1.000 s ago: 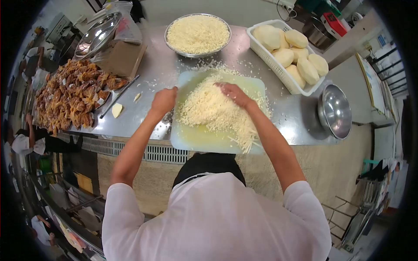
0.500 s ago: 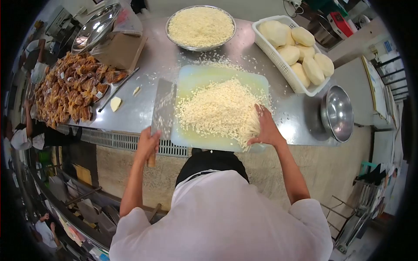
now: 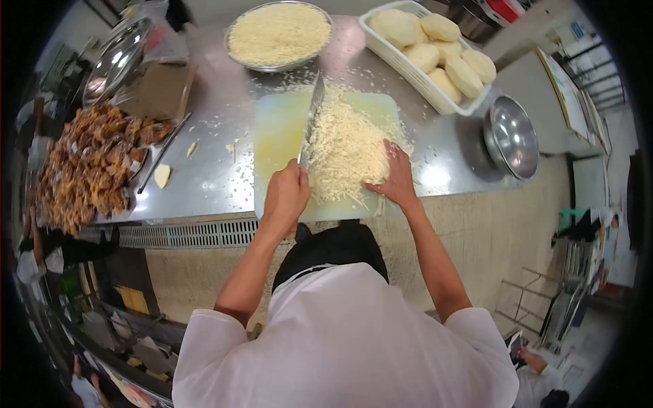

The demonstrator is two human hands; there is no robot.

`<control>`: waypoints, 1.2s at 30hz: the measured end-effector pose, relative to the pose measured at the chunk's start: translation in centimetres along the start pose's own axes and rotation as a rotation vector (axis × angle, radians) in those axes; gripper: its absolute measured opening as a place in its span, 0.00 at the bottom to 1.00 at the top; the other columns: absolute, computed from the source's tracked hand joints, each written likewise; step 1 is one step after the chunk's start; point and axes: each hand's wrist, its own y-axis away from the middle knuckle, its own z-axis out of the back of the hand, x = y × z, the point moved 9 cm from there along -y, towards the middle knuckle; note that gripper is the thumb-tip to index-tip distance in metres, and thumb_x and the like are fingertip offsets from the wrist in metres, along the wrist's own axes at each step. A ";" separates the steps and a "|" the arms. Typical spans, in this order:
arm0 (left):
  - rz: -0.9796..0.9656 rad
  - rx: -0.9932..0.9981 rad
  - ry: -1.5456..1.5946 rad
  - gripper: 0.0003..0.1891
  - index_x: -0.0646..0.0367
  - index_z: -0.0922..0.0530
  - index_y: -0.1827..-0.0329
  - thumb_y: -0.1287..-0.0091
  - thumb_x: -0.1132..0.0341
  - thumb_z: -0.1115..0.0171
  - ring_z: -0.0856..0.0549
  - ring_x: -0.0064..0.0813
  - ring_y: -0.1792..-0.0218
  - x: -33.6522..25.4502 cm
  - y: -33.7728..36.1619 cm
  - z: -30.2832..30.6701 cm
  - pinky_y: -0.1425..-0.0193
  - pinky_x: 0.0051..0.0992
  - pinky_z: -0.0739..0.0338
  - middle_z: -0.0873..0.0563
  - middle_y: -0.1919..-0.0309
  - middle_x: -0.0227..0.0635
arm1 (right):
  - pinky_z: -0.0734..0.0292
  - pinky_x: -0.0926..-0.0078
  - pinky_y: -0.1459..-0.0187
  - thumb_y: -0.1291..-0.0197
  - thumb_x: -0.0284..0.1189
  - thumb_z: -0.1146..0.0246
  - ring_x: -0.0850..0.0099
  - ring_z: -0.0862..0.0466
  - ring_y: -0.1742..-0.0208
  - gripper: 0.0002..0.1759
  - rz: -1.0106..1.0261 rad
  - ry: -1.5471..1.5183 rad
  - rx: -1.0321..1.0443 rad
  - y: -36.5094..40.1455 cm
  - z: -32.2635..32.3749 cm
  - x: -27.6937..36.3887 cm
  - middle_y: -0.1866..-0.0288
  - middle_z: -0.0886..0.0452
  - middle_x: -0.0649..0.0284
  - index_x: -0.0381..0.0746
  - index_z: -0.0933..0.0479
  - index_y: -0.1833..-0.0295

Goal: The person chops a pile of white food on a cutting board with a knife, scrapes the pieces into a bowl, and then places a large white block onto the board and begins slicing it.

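My left hand [image 3: 287,196] is closed round the handle of a broad cleaver [image 3: 313,119]. Its blade stands on edge, pointing away from me, against the left side of a heap of finely chopped pale vegetable [image 3: 347,146]. The heap lies on a pale green cutting board [image 3: 275,136]. At the heap's right edge, my right hand [image 3: 396,178] cups the pieces with thumb and fingers apart, touching them. Behind the board, a metal bowl [image 3: 272,66] is full of similar pale bits.
A white plastic basket [image 3: 408,78] holds several large peeled tubers [image 3: 422,58]. An upright-tilted steel bowl [image 3: 511,136] is at the table's right edge. On the left lie a brown food heap [image 3: 95,163], a dark rod [image 3: 163,153] and a pale slice [image 3: 162,176]. Other people stand nearby.
My left hand has brought the cleaver from left of the board onto it, turning the blade from flat to on edge against the heap. My right hand stays at the heap's right side.
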 end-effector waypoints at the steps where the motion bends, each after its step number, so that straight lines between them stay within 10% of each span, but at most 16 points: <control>1: -0.096 -0.052 -0.111 0.11 0.73 0.29 0.63 0.33 0.69 0.48 0.19 0.58 0.76 -2.8 0.6 1.5 0.71 0.45 0.26 0.22 0.79 0.61 | 0.42 0.54 0.32 0.71 0.50 0.21 0.49 0.37 0.33 0.65 -0.022 0.010 -0.007 0.0 0.7 -0.1 0.31 0.37 0.47 0.36 0.44 0.27; 13: -0.103 0.173 -0.356 0.09 0.74 0.29 0.60 0.41 0.76 0.51 0.18 0.61 0.68 -7.5 0.4 -4.1 0.62 0.50 0.25 0.20 0.75 0.65 | 0.43 0.61 0.29 0.67 0.51 0.22 0.52 0.38 0.29 0.61 -0.053 -0.184 0.127 0.3 1.0 -0.8 0.30 0.37 0.47 0.34 0.41 0.29; 21: -0.104 0.208 -0.433 0.07 0.71 0.30 0.63 0.42 0.78 0.49 0.18 0.61 0.71 -7.2 -0.1 -8.9 0.65 0.51 0.25 0.21 0.78 0.62 | 0.29 0.60 0.48 0.41 0.22 0.43 0.50 0.26 0.50 0.08 -0.055 -0.311 -0.319 -0.3 2.6 -1.3 0.54 0.26 0.49 0.31 0.26 0.56; 36: -0.173 0.261 -0.521 0.09 0.71 0.32 0.63 0.47 0.80 0.48 0.19 0.61 0.70 -7.1 0.6 -12.7 0.64 0.50 0.26 0.21 0.77 0.62 | 0.31 0.56 0.48 0.49 0.20 0.41 0.50 0.28 0.50 0.10 -0.031 -0.100 -0.334 -0.5 1.4 -0.5 0.50 0.28 0.50 0.31 0.26 0.59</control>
